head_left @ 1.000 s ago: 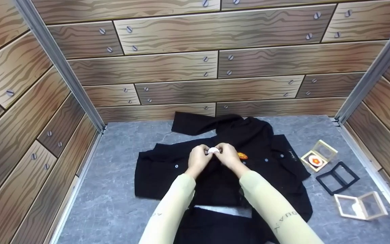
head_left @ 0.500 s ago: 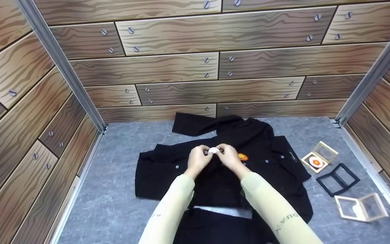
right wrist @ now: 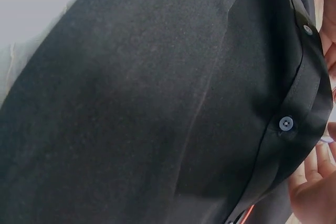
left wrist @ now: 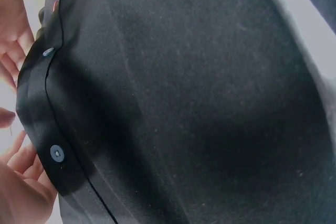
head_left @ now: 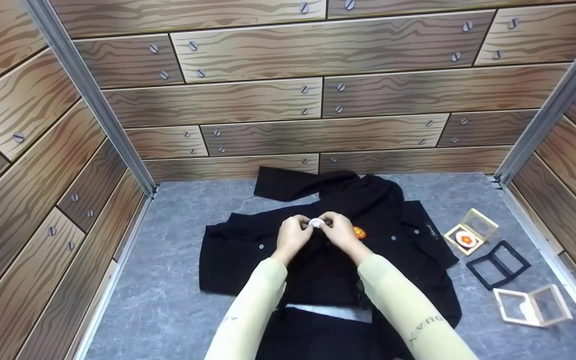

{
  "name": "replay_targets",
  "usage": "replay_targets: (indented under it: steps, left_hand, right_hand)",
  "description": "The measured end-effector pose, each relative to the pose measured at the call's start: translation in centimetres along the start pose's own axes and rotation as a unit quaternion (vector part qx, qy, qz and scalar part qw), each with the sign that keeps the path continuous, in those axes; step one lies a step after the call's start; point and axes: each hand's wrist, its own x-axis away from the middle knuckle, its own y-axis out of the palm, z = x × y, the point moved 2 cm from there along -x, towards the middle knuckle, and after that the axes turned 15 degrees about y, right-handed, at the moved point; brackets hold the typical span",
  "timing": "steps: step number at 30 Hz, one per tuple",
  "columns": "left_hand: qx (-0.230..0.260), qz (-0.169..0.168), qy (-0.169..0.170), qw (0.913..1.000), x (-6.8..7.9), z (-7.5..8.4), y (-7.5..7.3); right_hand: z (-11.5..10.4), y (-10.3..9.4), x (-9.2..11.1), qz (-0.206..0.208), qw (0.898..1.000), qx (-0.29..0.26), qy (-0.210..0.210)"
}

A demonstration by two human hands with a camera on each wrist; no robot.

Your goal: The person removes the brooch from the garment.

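In the head view, my left hand (head_left: 294, 235) and right hand (head_left: 339, 231) meet over a black button-up shirt (head_left: 238, 267) spread flat. Thumbs and fingers of both pinch a small white round piece (head_left: 316, 223) between them. An orange round badge-like piece (head_left: 360, 232) shows just right of the right hand, against the shirt. Both wrist views are mostly filled by black cloth; a pale button (left wrist: 57, 153) shows along the placket in the left one, and another button (right wrist: 286, 124) in the right one. The hands appear only at the edges there.
At right lie an open gold case (head_left: 464, 238) holding a white oval with an orange flower, an open black frame (head_left: 497, 270) and an open pale frame (head_left: 533, 306) with something white inside. Wood-patterned walls (head_left: 318, 95) enclose the grey floor (head_left: 143, 300).
The hands stay nearly in place. The white piece has tipped slightly between the fingers, and the orange piece shows rounder and a little lower. The shirt and cases look the same.
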Motion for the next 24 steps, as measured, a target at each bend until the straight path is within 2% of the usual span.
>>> replay_targets:
  steps: [15, 24]
  left_hand:
    - [0.004, -0.001, 0.013, 0.9999, -0.17, 0.27, -0.27]
    - [0.000, 0.002, 0.033, 0.9995, -0.34, 0.57, -0.26]
  right_hand:
    - [-0.17, -0.52, 0.10, -0.007, 1.000, -0.008, -0.012]
    - [-0.46, -0.81, 0.02, 0.007, 1.000, -0.006, -0.010]
